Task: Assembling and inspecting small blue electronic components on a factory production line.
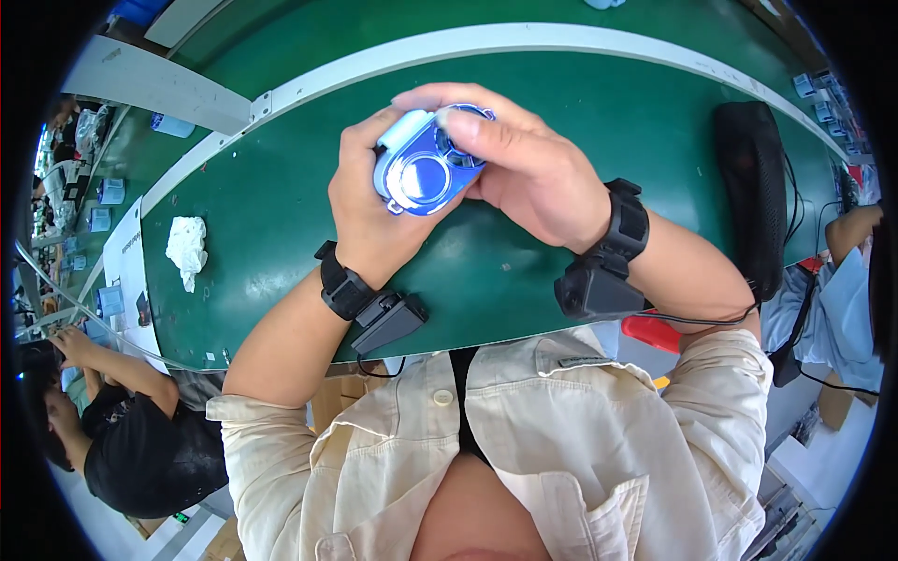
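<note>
Both my hands are around a small device (417,179) with a glossy blue top and a pale-blue side, held above the green table. Its top has a large round disc and a second round part, with a small loop at one corner. My left hand (369,192) wraps the device from the left and below. From the right, my right hand (533,164) closes over it, the thumb pressing on the second round part and the fingers reaching behind the far side. The device's underside and several fingertips are hidden. Each wrist wears a black strap with a black module.
A crumpled white cloth (187,251) lies on the green table (271,234) at left. A long black mesh-covered object (748,187) with cables lies at right. A white rail (524,37) borders the far edge. Co-workers sit at both sides; pale-blue items stand beyond.
</note>
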Available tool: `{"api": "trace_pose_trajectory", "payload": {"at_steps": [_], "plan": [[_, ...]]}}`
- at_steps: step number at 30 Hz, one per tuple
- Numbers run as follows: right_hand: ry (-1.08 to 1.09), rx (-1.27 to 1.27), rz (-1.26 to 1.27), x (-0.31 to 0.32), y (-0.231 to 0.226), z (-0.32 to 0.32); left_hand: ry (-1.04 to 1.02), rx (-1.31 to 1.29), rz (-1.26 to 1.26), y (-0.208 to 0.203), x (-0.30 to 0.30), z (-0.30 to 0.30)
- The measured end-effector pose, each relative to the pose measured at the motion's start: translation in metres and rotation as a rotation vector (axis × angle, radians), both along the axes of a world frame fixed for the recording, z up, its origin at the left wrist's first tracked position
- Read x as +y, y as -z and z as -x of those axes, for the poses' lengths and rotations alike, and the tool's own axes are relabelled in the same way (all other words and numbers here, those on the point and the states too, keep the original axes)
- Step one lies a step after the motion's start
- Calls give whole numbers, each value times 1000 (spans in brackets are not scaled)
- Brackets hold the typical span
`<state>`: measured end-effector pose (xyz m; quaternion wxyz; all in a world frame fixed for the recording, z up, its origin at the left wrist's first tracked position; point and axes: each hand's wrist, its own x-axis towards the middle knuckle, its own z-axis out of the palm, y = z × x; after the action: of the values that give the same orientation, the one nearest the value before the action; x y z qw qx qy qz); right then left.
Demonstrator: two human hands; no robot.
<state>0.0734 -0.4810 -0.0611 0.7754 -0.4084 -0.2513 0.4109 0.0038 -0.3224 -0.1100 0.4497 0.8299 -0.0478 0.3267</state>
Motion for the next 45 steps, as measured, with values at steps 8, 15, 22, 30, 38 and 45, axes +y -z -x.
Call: {"api": "trace_pose_trajectory", "payload": {"at_steps": [8,15,22,30,38,45], "plan": [[-111,37,-14,2,-7,-4,50,4,112,-1,3,3],[-44,-39,19,2,-5,-2,18,27,47,-5,2,-2],[-9,-124,38,11,-8,-12,-5,50,65,-10,0,-1],[384,-505,470,52,-25,-149,-40,18,75,-11,8,0],[1218,-1752,960,60,1,-228,-9,6,28,-5,9,-6],[-81,-1648,60,198,-58,-54,24,170,-243,11,16,-9]]}}
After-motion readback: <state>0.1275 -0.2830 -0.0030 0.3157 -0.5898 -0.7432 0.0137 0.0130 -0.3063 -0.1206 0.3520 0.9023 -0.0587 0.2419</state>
